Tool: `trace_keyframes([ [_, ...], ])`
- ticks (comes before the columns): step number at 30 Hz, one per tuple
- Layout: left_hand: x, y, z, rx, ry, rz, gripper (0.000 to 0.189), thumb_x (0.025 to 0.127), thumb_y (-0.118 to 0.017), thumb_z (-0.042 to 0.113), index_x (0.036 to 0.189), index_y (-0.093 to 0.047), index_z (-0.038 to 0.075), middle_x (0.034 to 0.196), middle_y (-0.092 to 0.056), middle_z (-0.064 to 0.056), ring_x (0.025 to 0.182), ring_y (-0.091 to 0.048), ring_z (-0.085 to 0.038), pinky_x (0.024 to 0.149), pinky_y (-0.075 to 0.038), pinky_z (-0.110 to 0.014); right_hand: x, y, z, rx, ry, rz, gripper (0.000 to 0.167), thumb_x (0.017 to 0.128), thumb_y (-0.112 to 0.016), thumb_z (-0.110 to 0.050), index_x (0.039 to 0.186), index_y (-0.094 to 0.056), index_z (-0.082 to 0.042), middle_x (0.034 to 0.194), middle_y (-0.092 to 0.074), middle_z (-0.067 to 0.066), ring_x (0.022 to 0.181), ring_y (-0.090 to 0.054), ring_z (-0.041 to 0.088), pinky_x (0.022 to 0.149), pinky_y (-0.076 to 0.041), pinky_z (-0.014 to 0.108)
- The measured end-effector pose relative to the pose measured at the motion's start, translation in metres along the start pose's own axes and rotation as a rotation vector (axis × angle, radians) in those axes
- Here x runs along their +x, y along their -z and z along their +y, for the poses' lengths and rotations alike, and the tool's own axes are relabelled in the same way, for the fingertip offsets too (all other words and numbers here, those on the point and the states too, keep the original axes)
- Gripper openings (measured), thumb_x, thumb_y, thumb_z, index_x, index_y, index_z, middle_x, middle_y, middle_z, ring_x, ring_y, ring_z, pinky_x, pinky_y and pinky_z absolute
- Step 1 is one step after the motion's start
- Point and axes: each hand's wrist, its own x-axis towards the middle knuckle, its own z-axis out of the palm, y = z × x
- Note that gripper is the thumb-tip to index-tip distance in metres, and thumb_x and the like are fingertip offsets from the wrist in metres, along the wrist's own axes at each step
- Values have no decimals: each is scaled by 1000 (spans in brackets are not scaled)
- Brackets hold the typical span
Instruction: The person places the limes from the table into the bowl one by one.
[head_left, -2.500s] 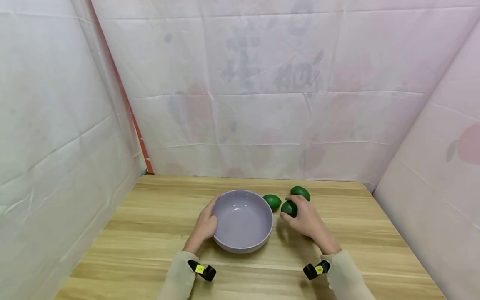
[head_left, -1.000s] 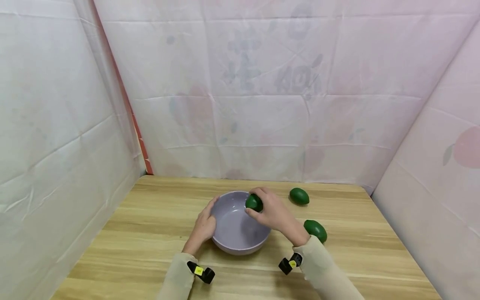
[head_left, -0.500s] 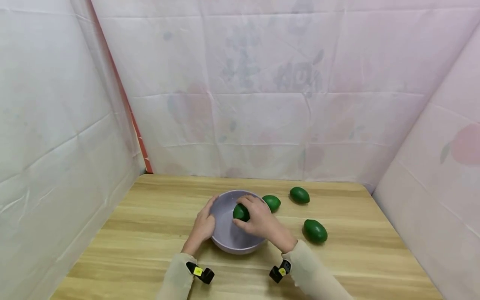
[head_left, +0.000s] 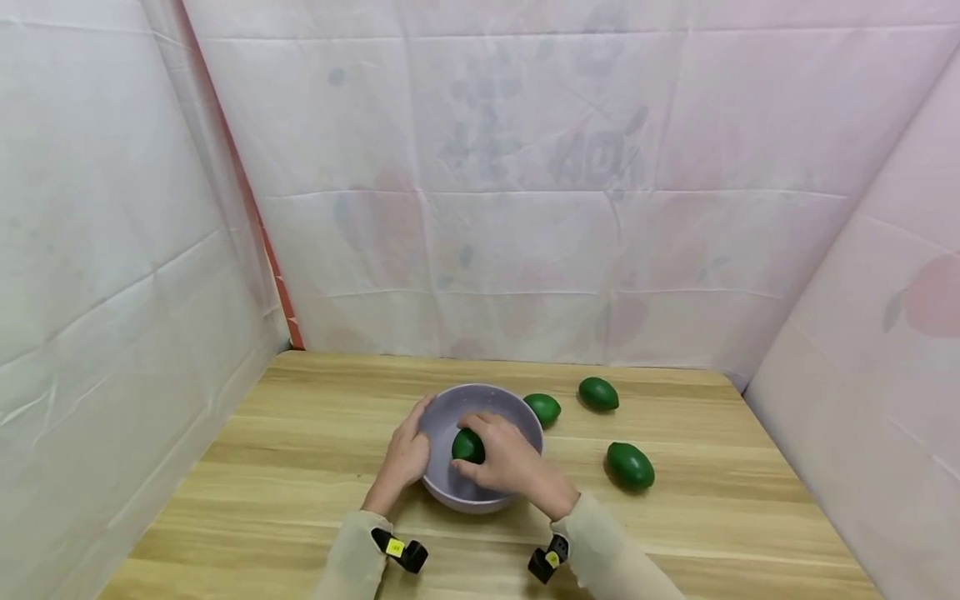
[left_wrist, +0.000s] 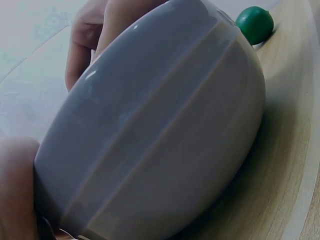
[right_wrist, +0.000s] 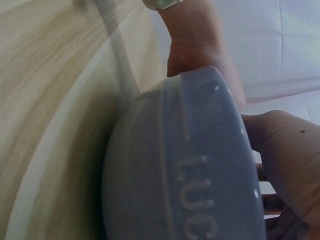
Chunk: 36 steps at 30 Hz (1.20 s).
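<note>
A light purple bowl (head_left: 495, 400) stands on the wooden table, its left rim gripped by my left hand (head_left: 407, 456) with the thumb over the edge. Inside the bowl, my right hand (head_left: 506, 457) holds a green lime (head_left: 468, 447) between thumb and fingers, low near the bottom. The palm hides the lime's right side. In the left wrist view, the bowl's ribbed outer wall (left_wrist: 160, 130) fills the middle. Raised letters show on the bowl's side (right_wrist: 195, 195) in the right wrist view, with my right hand (right_wrist: 292, 160) reaching over the rim.
One lime (head_left: 543, 409) lies right at the bowl's back right rim. Another lime (head_left: 598, 393) is farther back, and a third lime (head_left: 630, 466) lies to the right of my right wrist. White sheets (head_left: 517, 250) wall in the table (head_left: 720, 483) at the back and sides.
My right hand has picked up a lime from the table right of the bowl, carried it left over the rim and lowered it inside. My left hand has stayed on the bowl.
</note>
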Motion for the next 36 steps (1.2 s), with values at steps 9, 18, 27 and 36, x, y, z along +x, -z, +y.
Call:
trace_keyframes([
  [9, 2, -1, 1, 15, -22, -2, 65, 95, -32, 2, 156, -42, 23, 161, -44, -9, 148, -41, -38, 119, -36, -62, 1, -8, -1, 29, -17, -59, 52, 88, -77, -33, 130, -64, -4, 126, -69, 12, 116, -67, 28, 95, -58, 49],
  [18, -1, -3, -2, 33, -11, 27, 65, 95, -34, 3, 154, -44, 30, 159, -47, -7, 147, -44, -37, 117, -39, -61, 5, -17, 1, 45, 23, -123, 48, 88, -78, -34, 126, -67, -6, 120, -73, 8, 109, -69, 22, 92, -59, 38],
  [27, 0, -3, -2, 21, -20, 26, 64, 95, -33, 2, 155, -43, 23, 159, -46, -9, 147, -43, -38, 117, -38, -62, 8, -23, -1, 41, 50, -178, 46, 87, -79, -31, 123, -69, -4, 117, -74, 7, 109, -69, 21, 94, -59, 33],
  [36, 0, -5, -3, 26, -27, 33, 64, 95, -33, 2, 154, -43, 23, 158, -48, -9, 146, -44, -38, 117, -39, -62, 7, -19, -2, 44, 62, -198, 44, 88, -78, -30, 123, -69, -5, 118, -74, 7, 109, -69, 20, 91, -59, 29],
])
